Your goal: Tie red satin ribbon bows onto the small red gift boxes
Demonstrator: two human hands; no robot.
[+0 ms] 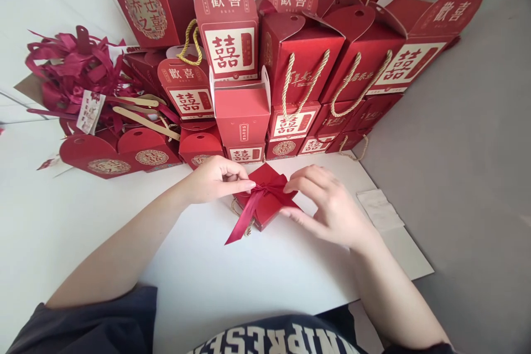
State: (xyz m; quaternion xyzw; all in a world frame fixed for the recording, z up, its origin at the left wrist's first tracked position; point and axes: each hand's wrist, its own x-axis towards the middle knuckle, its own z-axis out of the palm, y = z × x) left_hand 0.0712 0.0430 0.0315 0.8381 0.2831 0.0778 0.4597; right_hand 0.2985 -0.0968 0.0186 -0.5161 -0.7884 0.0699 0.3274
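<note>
In front of me on the white table lies a small red gift box (pixel 265 215), turned with a corner toward me. A dark pink ribbon (pixel 244 214) is tied in a bow on its top, one long tail hanging over the near left side. My left hand (pixel 222 180) pinches the ribbon's left part between thumb and fingertips. On the other side, my right hand (pixel 326 204) has bent fingers at the bow's right loop, with the thumb apart from them by the box edge. A gold cord (pixel 236 209) shows at the box's left side.
Stacked red gift boxes (pixel 240 105) with gold rope handles line the back of the table. At the left, a heap of pink ribbons (pixel 68 74) and pale strips lies over more boxes. A folded white tissue (pixel 379 209) lies near the right edge, beside a grey surface.
</note>
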